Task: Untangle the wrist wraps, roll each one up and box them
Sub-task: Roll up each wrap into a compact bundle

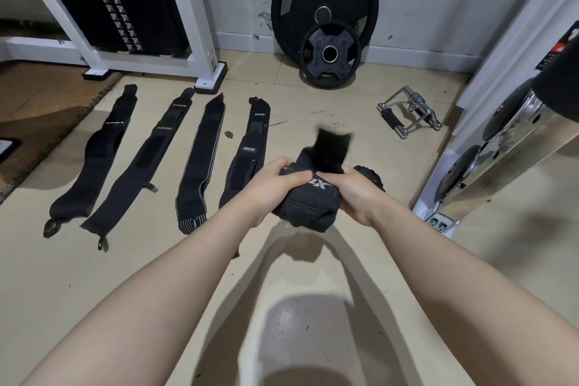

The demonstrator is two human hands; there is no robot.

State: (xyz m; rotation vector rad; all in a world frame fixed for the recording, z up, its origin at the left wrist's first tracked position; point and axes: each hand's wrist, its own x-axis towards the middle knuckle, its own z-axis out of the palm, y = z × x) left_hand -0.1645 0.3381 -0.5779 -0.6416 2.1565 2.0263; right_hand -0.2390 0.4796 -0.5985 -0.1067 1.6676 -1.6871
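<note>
The wrap I'm working on is up off the floor, held between both my hands out in front of me, bunched into a thick black wad with a white logo showing on top. My left hand grips its left end, thumb laid across the top toward the logo; my right hand grips the right end, fingers curled under. The wad's long axis runs left to right between my palms, so both hands are equally near it. A loose tail sticks up and away from me, blurred, just beyond my right thumb. That tail is what I judge the next move turns on: the right hand is nearer to it.

Behind my right hand sits a dark lump, perhaps another rolled wrap; I can't tell.

To my left, four wraps lie flat on the tiled floor, side by side, their long axes pointing away from me. None is rolled yet, and I see no box.

Further off, two weight plates lean on the wall, and a metal cable handle lies to the right.
</note>
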